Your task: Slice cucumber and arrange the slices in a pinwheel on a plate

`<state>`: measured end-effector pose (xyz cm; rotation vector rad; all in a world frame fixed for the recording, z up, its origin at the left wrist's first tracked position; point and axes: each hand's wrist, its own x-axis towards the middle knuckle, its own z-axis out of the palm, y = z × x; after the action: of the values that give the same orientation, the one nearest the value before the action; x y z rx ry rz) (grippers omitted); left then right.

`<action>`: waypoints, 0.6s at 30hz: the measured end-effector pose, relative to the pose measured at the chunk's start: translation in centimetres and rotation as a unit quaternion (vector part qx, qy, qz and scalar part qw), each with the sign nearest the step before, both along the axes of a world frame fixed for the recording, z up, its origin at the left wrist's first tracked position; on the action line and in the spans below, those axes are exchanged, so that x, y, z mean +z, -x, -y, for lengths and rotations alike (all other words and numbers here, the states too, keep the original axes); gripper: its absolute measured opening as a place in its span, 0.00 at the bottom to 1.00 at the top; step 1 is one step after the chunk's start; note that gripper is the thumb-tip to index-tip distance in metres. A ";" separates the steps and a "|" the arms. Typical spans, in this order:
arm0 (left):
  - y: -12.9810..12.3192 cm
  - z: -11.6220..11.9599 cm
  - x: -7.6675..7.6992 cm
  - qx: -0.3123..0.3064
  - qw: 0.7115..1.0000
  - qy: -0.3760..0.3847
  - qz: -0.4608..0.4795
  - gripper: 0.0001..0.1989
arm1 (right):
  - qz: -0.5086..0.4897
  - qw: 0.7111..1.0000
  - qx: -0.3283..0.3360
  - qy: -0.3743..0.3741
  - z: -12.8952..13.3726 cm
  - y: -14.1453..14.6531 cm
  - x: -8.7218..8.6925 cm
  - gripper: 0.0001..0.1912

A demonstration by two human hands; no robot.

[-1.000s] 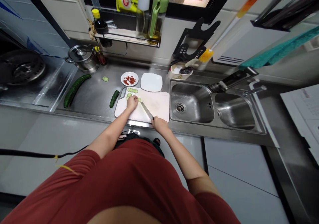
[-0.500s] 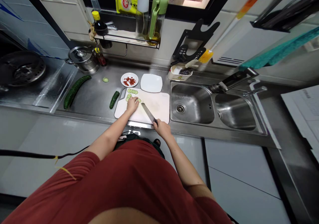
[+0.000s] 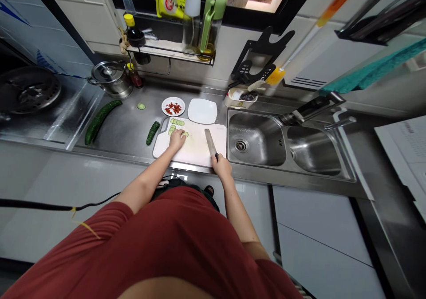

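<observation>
Cucumber slices [image 3: 171, 129] (some half-hidden) flank the left hand [image 3: 176, 140].

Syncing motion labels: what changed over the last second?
The right hand has moved to the right, carrying the knife away from the left hand across the cutting board; the blade now points more straight away from the person. No visible release: the right hand still holds the knife. The left hand stays by the cucumber slices. The long cucumber and short cucumber haven't moved.
</observation>
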<state>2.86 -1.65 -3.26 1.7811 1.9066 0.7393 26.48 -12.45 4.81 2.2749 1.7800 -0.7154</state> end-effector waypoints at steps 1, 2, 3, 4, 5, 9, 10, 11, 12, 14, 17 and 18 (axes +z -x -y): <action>0.0 -0.1 0.1 -0.001 1.000 0.002 0.000 0.12 | -0.001 1.000 0.000 0.000 -0.1 0.0 0.0 0.25; 0.0 -0.2 0.2 -0.001 1.000 0.004 -0.001 0.11 | -0.002 1.000 0.000 0.000 -0.2 0.0 -0.1 0.25; 0.0 -0.2 0.3 0.001 1.000 0.006 -0.001 0.10 | -0.002 1.000 0.001 0.000 -0.2 0.0 0.0 0.25; -0.1 -0.3 0.4 0.004 1.000 0.007 0.000 0.09 | -0.001 1.000 0.000 0.001 -0.3 0.1 0.0 0.25; -0.1 -0.2 0.6 0.009 1.000 0.006 0.003 0.08 | 0.000 1.000 -0.001 0.003 -0.3 0.1 0.1 0.25; -0.4 0.6 1.1 0.031 0.998 0.010 0.056 0.05 | 0.003 1.000 -0.007 0.011 -0.4 0.2 0.2 0.25; -0.4 0.9 1.2 0.037 0.996 0.017 0.075 0.05 | 0.003 1.000 -0.007 0.012 -0.4 0.2 0.2 0.25; -0.4 1.3 1.1 0.045 0.994 0.024 0.092 0.05 | 0.002 1.000 -0.007 0.012 -0.4 0.1 0.1 0.25; -0.3 1.7 1.1 0.053 0.992 0.026 0.107 0.05 | 0.002 1.000 -0.007 0.011 -0.4 0.1 0.0 0.25; 0.0 2.5 0.9 0.067 0.989 0.023 0.127 0.04 | 0.002 1.000 -0.005 0.007 -0.4 0.0 -0.3 0.25; 0.8 3.4 0.7 0.076 0.987 0.015 0.140 0.05 | 0.004 1.000 -0.003 0.002 -0.4 -0.1 -0.7 0.25; 1.2 3.6 0.7 0.079 0.987 0.013 0.141 0.05 | 0.005 1.000 -0.001 0.000 -0.4 -0.2 -0.8 0.25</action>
<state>1.69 -5.27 -2.52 1.4324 1.8686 0.9620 26.64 -12.04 3.98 2.2763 1.7726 -0.7041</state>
